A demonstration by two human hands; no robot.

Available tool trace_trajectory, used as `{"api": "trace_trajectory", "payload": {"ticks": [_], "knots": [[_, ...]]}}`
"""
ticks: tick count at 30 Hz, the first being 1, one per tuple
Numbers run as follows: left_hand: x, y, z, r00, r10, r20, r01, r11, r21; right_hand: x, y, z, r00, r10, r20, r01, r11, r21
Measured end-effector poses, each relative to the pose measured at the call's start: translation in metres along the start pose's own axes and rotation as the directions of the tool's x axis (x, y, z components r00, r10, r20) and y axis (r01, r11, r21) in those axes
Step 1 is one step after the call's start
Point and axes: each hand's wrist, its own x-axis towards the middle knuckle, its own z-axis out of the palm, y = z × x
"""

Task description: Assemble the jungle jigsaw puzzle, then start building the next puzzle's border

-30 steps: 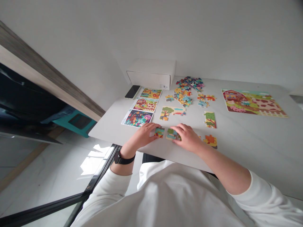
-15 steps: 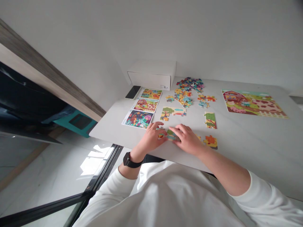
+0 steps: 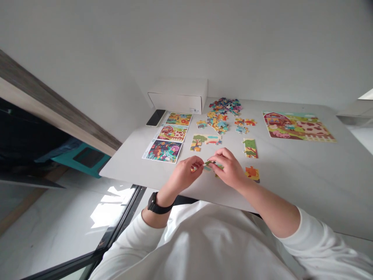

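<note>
Both forearms angled inward from the white sleeves [image 3: 148,243], a black strap watch [image 3: 154,205] on the left wrist. Above the smooth white table [image 3: 294,182], the curled left hand [image 3: 185,175] and right hand [image 3: 229,169] nearly met, their fingertips pinching a thin, knobbed cardboard jigsaw piece [image 3: 211,165], green and blue, between them. More flat, interlocking pieces [image 3: 217,122] lay scattered beyond.

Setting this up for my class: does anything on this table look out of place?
Nothing looks damaged. The one untidy spot is the heap of loose puzzle pieces at the far edge of the white table, piled on one another, while the farm puzzle lies flat and joined.
</note>
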Motion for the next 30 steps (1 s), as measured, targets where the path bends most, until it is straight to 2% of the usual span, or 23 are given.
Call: {"api": "trace_trajectory", "payload": {"ticks": [2,4,6,10,13,16,20,24,30], "knots": [[0.006,-0.001,0.003,0.999,0.000,-0.043,-0.002,0.998,-0.058,0.003,0.005,-0.003,0.992,0.130,-0.005,-0.127,0.977,0.170],[0.015,-0.001,0.008,0.999,-0.013,-0.049,0.006,0.991,-0.133,0.005,0.013,-0.006,0.963,0.270,0.012,-0.258,0.904,0.342],[0.027,0.000,0.012,0.999,-0.030,-0.014,0.026,0.977,-0.210,0.008,0.021,-0.007,0.928,0.372,0.025,-0.339,0.813,0.473],[0.057,0.008,0.016,0.998,-0.069,0.009,0.068,0.937,-0.343,0.011,0.034,-0.011,0.889,0.457,0.036,-0.384,0.698,0.604],[0.080,0.016,0.016,0.998,-0.068,-0.001,0.061,0.905,-0.420,0.012,0.040,-0.016,0.887,0.456,0.075,-0.400,0.675,0.620],[0.102,0.021,0.016,0.999,-0.045,0.017,0.048,0.912,-0.407,0.013,0.046,-0.027,0.898,0.421,0.131,-0.414,0.704,0.577],[0.120,0.021,0.025,1.000,-0.013,0.024,0.021,0.932,-0.363,0.012,0.061,-0.045,0.937,0.325,0.125,-0.348,0.844,0.410],[0.125,0.013,0.038,0.999,-0.044,0.027,0.051,0.932,-0.360,0.011,0.072,-0.056,0.969,0.244,0.022,-0.244,0.949,0.198],[0.122,0.005,0.051,0.998,-0.039,0.058,0.060,0.901,-0.429,0.016,0.072,-0.070,0.990,0.113,0.079,-0.105,0.990,-0.096]]}}
